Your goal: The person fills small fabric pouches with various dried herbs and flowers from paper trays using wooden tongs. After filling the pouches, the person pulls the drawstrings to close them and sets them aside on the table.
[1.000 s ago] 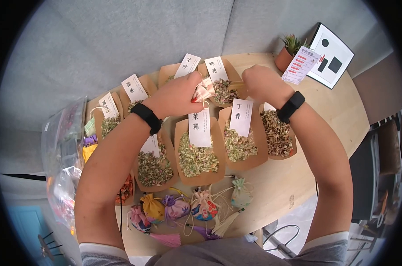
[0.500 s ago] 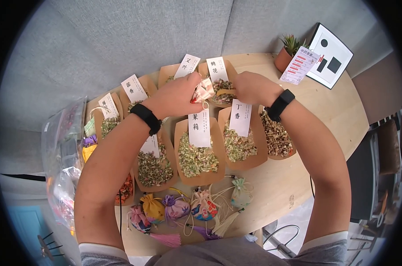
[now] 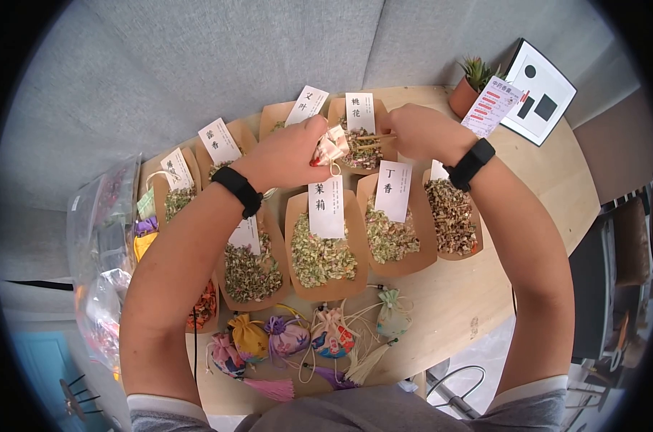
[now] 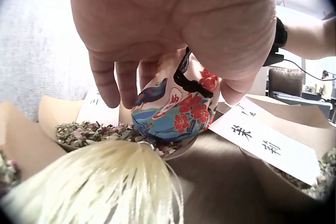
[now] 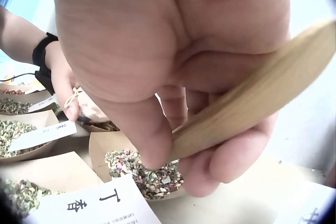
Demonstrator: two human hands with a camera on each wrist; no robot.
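Observation:
My left hand (image 3: 287,155) grips a small drawstring sachet (image 3: 331,146) above the far trays. In the left wrist view the sachet (image 4: 176,106) shows red flowers, a blue bird and a black cord, with a pale cream tassel (image 4: 121,176) below. My right hand (image 3: 427,133) pinches a wooden spoon (image 5: 252,92) by its handle. In the head view the spoon (image 3: 373,138) reaches left over the dried petals (image 3: 364,157) in the far tray labelled 桃花, close beside the sachet's mouth.
Several brown paper trays (image 3: 361,277) of dried herbs with white name cards stand around the hands. Finished-looking sachets (image 3: 287,335) with tassels lie at the near edge. Plastic bags (image 3: 103,266) are at left. A potted plant (image 3: 464,93) and framed picture (image 3: 539,90) stand at back right.
My right hand moved left with the spoon over the petals, then drew back slightly to the right. The left hand and its sachet stayed nearly in place.

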